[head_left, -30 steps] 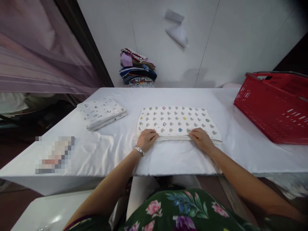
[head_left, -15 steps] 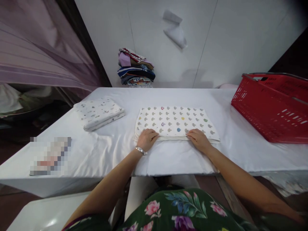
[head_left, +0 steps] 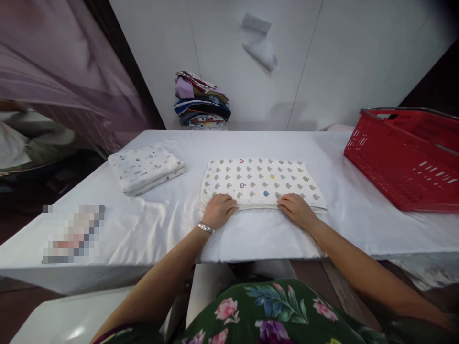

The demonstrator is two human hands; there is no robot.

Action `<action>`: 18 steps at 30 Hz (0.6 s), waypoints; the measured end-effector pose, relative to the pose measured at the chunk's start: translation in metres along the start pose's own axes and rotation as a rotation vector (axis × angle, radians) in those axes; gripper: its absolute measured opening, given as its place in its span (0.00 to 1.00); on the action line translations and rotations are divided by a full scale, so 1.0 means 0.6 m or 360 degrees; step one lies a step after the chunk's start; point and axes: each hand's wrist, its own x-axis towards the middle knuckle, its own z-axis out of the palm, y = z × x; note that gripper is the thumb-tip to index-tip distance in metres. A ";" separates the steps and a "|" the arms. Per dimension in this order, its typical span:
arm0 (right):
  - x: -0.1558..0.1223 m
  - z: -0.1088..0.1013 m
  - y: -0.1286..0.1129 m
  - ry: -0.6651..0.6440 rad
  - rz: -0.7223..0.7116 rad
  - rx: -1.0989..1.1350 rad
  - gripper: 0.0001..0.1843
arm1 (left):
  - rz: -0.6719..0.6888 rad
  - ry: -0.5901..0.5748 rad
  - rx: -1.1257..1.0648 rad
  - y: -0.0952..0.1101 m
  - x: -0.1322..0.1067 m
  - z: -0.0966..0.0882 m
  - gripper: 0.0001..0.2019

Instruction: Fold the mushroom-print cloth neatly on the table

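Note:
A folded white cloth with a mushroom print [head_left: 261, 181] lies flat in the middle of the white-covered table [head_left: 251, 234]. My left hand [head_left: 219, 209], a bracelet on its wrist, has its fingers curled on the cloth's near edge at the left. My right hand [head_left: 297, 210] grips the same near edge further right, fingers closed on the layers. Both hands rest on the table surface.
A second folded printed cloth [head_left: 146, 167] lies at the left of the table. A red plastic basket [head_left: 409, 157] stands at the right. A stack of folded coloured clothes [head_left: 201, 100] sits behind the table against the white wall. A blurred patch [head_left: 73, 234] is near the left edge.
Both hands have stayed on the cloth's near edge; the view has shifted slightly, and the cloth has barely moved.

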 end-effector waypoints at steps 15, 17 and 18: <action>0.009 0.000 -0.004 0.0056 0.0126 0.0006 0.13 | -0.0074 0.0020 0.0007 0.000 0.011 0.004 0.16; 0.007 0.002 -0.005 0.0116 0.0133 0.0000 0.13 | -0.0077 0.0025 0.0047 0.003 0.010 0.003 0.17; 0.005 0.004 -0.005 0.0112 0.0121 -0.0013 0.13 | -0.0074 0.0024 0.0064 0.004 0.010 0.003 0.16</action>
